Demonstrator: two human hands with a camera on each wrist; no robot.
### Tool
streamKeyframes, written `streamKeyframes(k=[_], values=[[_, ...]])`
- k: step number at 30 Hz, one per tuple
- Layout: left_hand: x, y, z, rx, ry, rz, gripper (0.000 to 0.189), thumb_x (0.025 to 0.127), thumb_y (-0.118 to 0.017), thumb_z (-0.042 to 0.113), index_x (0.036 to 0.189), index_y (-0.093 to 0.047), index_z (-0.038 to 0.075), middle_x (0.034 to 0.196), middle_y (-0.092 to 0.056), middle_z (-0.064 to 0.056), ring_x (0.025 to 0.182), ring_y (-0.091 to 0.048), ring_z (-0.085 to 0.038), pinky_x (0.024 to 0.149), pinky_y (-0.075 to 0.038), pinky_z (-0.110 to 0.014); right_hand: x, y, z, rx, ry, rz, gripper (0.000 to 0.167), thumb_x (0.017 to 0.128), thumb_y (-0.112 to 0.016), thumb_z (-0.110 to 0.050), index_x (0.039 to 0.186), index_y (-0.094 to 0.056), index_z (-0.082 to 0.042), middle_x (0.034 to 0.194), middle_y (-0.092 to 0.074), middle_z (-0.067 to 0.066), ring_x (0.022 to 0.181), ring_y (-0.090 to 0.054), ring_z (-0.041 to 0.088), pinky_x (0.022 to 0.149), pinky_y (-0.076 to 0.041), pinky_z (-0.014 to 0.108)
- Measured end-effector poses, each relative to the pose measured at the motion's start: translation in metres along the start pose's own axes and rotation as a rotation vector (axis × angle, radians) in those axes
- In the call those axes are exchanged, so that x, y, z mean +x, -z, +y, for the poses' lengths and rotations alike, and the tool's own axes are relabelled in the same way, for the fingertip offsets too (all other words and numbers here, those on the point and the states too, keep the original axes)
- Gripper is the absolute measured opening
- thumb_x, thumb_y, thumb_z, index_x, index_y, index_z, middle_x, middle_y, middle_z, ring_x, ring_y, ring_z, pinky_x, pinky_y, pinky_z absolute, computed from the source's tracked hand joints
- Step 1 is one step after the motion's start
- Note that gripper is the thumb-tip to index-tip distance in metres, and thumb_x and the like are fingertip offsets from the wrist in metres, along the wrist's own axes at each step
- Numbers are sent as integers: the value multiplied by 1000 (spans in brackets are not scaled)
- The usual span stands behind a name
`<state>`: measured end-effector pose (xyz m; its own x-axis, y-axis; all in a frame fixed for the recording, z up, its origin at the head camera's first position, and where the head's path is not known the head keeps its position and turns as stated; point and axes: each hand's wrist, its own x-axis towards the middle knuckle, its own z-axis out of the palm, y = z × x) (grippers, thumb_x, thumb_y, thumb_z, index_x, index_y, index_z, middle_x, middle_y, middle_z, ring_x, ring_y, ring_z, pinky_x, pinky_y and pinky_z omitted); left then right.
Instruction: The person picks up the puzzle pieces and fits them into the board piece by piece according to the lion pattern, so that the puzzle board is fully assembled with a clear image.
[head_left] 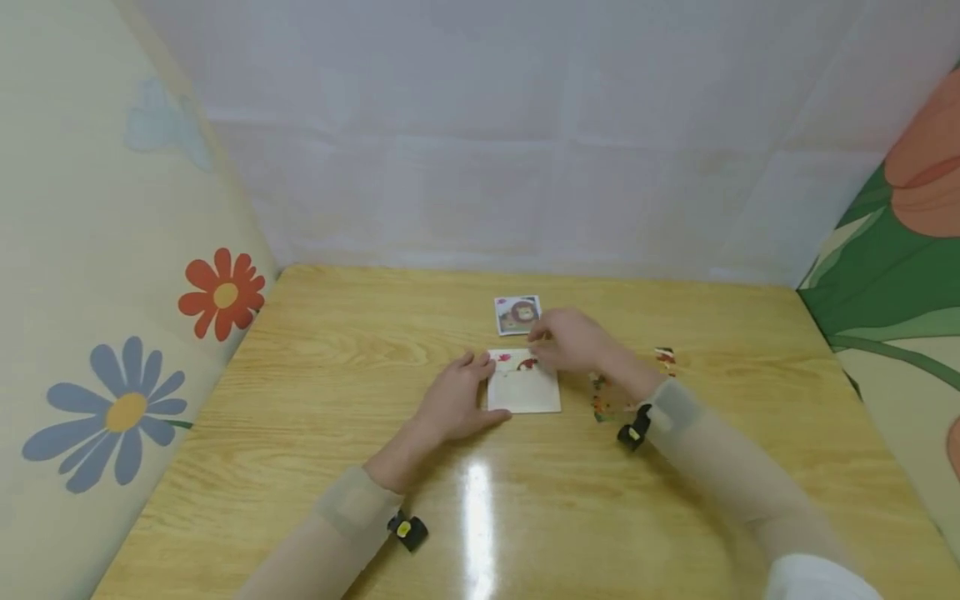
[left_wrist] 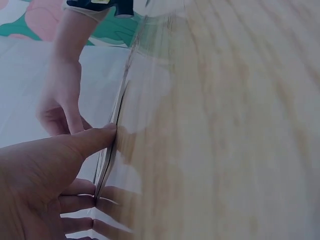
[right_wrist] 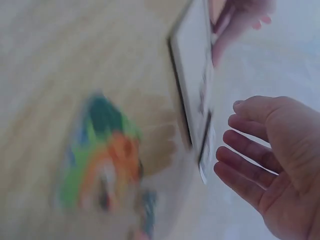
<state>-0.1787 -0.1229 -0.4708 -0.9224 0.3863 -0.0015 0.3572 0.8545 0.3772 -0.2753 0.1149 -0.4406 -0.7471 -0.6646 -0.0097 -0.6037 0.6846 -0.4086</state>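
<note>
A shallow white puzzle board (head_left: 525, 396) lies flat on the table, its far strip showing picture pieces with pink and red marks. My left hand (head_left: 452, 400) holds the board at its left side, thumb along the near edge and fingers at the far left corner. In the left wrist view, the left thumb (left_wrist: 97, 139) touches the board's thin edge. Over the board's far right corner is my right hand (head_left: 573, 340). Its fingers are loosely bent, with nothing seen between them in the right wrist view. A lion picture card (head_left: 517, 315) lies just beyond the board.
Loose puzzle pieces (head_left: 598, 408) lie right of the board, partly hidden by the right forearm. Another piece (head_left: 665, 357) sits farther right. A white cloth (head_left: 525, 200) hangs behind the wooden table (head_left: 337, 367). Flower-printed panels stand at both sides.
</note>
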Motion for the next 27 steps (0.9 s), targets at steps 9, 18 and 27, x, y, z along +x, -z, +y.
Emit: streamKeyframes(k=[9, 18, 27], values=[[0, 0, 2, 1, 10, -20, 86, 85, -84, 50, 150, -58, 0, 161, -50, -22, 153, -43, -48, 128, -39, -57, -34, 48, 42, -17, -100, 48, 27, 102, -65, -14, 123, -74, 1, 120, -77, 18, 112, -71, 35, 101, -61, 52], [2, 1, 0, -20, 64, -35, 83, 86, -82, 52, 150, -59, 4, 162, -52, -16, 155, -42, -43, 128, -39, -55, -71, 67, 79, -69, -115, 62, 23, 100, -67, -7, 118, -75, 5, 113, -76, 23, 103, -72, 38, 93, -62, 55], [4, 1, 3, -29, 68, -12, 84, 83, -87, 51, 147, -62, 3, 159, -56, -17, 152, -46, -43, 126, -42, -56, -103, 67, 104, -65, -146, 37, 20, 97, -68, -4, 113, -75, 7, 107, -77, 23, 96, -74, 38, 88, -65, 54]])
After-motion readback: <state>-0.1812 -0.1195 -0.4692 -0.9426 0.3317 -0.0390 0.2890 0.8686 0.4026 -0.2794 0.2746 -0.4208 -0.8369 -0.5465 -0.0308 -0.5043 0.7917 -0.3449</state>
